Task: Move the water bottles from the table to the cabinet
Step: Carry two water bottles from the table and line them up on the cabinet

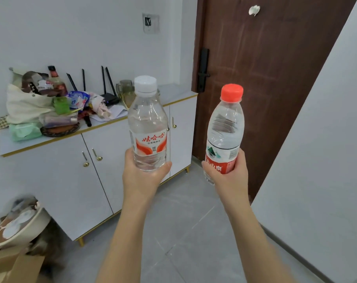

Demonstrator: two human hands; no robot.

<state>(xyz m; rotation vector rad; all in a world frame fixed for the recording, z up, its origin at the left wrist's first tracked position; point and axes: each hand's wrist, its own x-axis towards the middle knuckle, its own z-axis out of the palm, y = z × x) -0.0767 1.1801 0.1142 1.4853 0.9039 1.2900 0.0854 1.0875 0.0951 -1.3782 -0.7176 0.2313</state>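
My left hand (141, 176) grips the base of a clear water bottle with a white cap (147, 123), held upright in the air. My right hand (229, 176) grips the lower part of a second water bottle with a red cap and red label (224, 131), also upright, tilted slightly right. Both bottles are raised in front of a white cabinet (71, 176) with gold handles and a gold-edged top, which stands against the left wall. Its doors are closed.
The cabinet top is crowded on the left with bags (28, 105), packets, a dark bottle, a router (109, 97) and glass mugs; its right end (177, 91) is bare. A brown door (265, 78) stands ahead. A cardboard box (14, 264) and bowl sit at lower left.
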